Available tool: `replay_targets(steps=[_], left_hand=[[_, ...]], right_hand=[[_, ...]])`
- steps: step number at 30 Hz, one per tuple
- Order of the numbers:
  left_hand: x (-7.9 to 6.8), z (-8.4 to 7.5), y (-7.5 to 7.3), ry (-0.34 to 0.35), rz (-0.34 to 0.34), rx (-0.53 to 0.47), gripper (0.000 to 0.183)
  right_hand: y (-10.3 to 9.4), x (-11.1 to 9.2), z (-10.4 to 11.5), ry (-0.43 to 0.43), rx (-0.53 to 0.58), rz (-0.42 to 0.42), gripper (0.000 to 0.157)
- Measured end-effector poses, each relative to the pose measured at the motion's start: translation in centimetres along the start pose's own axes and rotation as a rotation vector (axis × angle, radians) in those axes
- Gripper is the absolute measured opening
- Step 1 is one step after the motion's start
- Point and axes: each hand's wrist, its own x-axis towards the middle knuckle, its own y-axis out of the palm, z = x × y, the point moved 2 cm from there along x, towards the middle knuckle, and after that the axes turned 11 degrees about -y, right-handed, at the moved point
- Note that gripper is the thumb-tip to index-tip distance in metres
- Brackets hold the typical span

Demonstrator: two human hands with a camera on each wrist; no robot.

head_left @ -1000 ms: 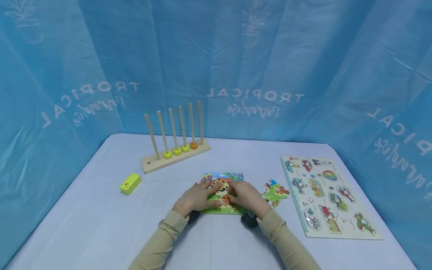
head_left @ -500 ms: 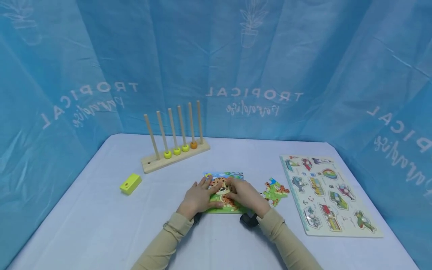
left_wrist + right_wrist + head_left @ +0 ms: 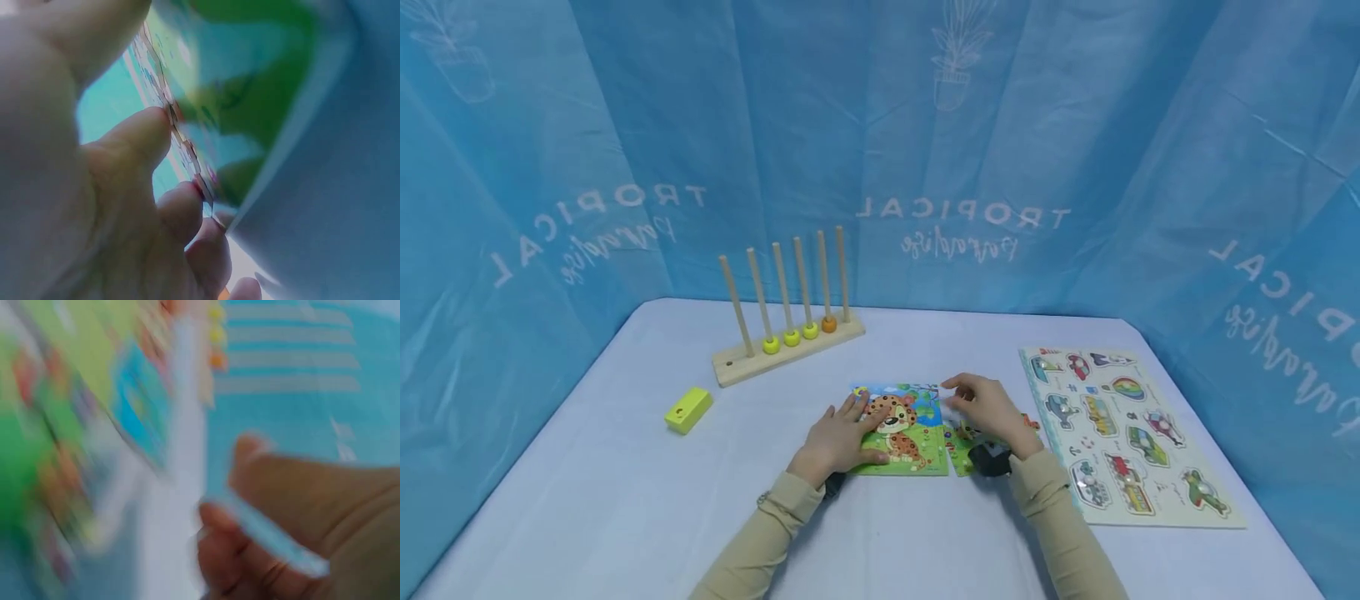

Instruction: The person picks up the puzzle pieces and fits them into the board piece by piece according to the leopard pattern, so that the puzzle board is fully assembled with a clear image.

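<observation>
A leopard jigsaw puzzle (image 3: 917, 442) lies flat at the middle of the table. My left hand (image 3: 838, 437) rests spread over its left part, the fingers across the leopard picture. In the left wrist view, fingertips (image 3: 147, 128) lie along the puzzle's (image 3: 244, 112) surface and seams. My right hand (image 3: 988, 408) is off the puzzle, just past its upper right corner, with fingers loosely bent. In the blurred right wrist view, a gap shows between thumb and fingers of the right hand (image 3: 275, 519). Loose green and orange jigsaw pieces (image 3: 958, 454) lie under it, partly hidden.
At the back left stands a wooden peg rack (image 3: 790, 354) with several upright rods and yellow and orange beads. A yellow block (image 3: 688, 410) lies at the left. To the right is a knob puzzle board (image 3: 1131, 446) with vehicle pictures. A blue curtain (image 3: 880, 150) hangs behind the table.
My right hand has lifted off the leopard puzzle and moved right, over the loose pieces, uncovering the puzzle's right side. The left hand has stayed on the puzzle.
</observation>
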Motion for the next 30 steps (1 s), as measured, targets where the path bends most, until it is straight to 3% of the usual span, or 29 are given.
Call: replay_targets(steps=[3, 7, 10, 16, 19, 24, 27, 30], left_hand=[[0.1, 0.4, -0.2, 0.005, 0.015, -0.043, 0.08], [0.3, 1.3, -0.1, 0.018, 0.047, -0.104, 0.087], [0.4, 1.9, -0.1, 0.037, 0.078, -0.161, 0.089], [0.4, 1.9, -0.1, 0.067, 0.101, -0.243, 0.088], [0.3, 1.8, 0.0, 0.065, 0.103, -0.239, 0.089], [0.2, 1.7, -0.1, 0.052, 0.099, -0.234, 0.089], [0.2, 1.6, -0.3, 0.05, 0.091, -0.232, 0.088], [0.3, 1.6, -0.3, 0.054, 0.092, -0.224, 0.088]], right_hand=[[-2.8, -1.5, -1.7, 0.116, -0.048, -0.015, 0.038], [-5.0, -3.6, -3.5, 0.243, -0.094, 0.105, 0.045], [-5.7, -4.4, -4.1, 0.277, -0.107, 0.163, 0.039], [-6.0, -4.6, -4.6, 0.306, -0.089, 0.129, 0.025], [-6.1, -4.4, -4.3, 0.29, -0.056, 0.08, 0.018], [-5.3, -3.2, -2.6, 0.181, 0.055, -0.014, 0.009], [-3.6, -2.0, -0.9, 0.086, 0.107, -0.011, 0.008], [-1.1, -0.9, 0.9, 0.004, 0.18, 0.059, 0.008]])
